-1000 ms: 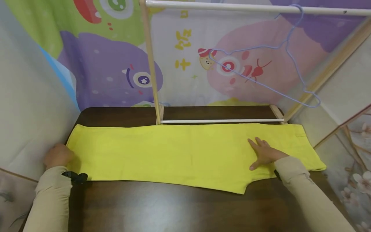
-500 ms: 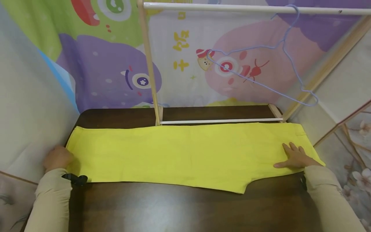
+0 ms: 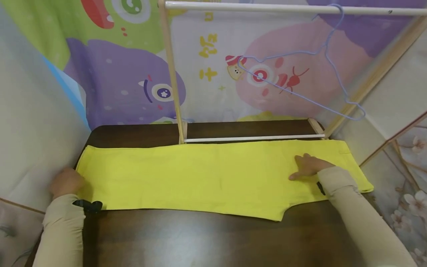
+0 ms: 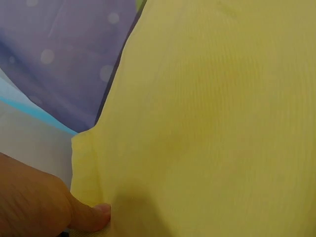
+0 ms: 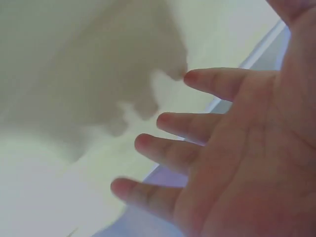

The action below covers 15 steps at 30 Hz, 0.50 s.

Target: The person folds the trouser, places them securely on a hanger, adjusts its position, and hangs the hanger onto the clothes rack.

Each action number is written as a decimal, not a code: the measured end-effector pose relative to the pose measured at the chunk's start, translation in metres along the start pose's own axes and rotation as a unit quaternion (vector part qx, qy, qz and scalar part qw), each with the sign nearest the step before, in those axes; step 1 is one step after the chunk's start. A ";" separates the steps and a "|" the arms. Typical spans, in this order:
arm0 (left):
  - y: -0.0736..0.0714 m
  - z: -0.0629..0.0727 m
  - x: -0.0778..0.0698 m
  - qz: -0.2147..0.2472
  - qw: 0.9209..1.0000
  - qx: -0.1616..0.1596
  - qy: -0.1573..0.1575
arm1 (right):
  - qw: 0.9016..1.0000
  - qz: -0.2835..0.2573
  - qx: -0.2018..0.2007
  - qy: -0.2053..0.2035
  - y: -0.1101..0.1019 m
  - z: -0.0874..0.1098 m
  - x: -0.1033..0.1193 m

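Observation:
Yellow trousers point(image 3: 200, 174), folded lengthwise, lie flat across the dark table, with the leg end at the left and the waist at the right. At the leg end my left hand point(image 3: 68, 181) pinches the hem; in the left wrist view its thumb point(image 4: 94, 217) lies on top of the cloth and the other fingers are hidden. My right hand point(image 3: 310, 165) is over the upper part of the trousers. Its fingers are straight and spread in the right wrist view, and the palm point(image 5: 247, 153) holds nothing. Whether its fingertips touch the cloth I cannot tell.
Behind the trousers stands a wooden rack with a white top bar point(image 3: 253, 6) and a white lower bar point(image 3: 253, 138). A blue wire hanger point(image 3: 325, 46) hangs from the top bar. Pale panels point(image 3: 30, 111) close off the sides, and a cartoon-print curtain point(image 3: 126, 74) covers the back.
My right hand went right toward the waist, then came back left over the trousers. The left hand has stayed at the hem, and the trousers lie nearly as before.

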<state>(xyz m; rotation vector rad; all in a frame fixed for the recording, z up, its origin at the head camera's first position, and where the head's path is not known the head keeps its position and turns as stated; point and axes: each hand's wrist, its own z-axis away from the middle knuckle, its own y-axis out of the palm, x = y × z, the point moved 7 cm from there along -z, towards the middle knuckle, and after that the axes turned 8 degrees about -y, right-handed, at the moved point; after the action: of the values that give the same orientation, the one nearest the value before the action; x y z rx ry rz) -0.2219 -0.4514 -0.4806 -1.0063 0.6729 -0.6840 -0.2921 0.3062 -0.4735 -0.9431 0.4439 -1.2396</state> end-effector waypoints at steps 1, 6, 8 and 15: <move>-0.001 0.000 0.000 0.001 1.000 -0.002 -0.002 | 1.000 -0.001 -0.012 -0.014 -0.003 -0.009 0.016; -0.002 0.001 0.003 0.004 1.000 -0.007 -0.009 | 0.994 0.027 -0.052 -0.097 -0.009 -0.053 0.102; -0.002 0.001 0.003 0.007 1.000 -0.006 -0.007 | 0.990 0.029 -0.052 -0.129 -0.006 -0.065 0.131; 0.000 -0.001 -0.001 0.020 1.000 -0.016 0.002 | 0.990 0.035 -0.034 -0.132 -0.002 -0.080 0.126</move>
<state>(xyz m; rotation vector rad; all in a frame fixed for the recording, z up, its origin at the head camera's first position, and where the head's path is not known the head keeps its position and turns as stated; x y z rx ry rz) -0.2231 -0.4514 -0.4810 -1.0179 0.7081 -0.6425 -0.3140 0.1594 -0.4934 -1.1239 0.3092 -1.0237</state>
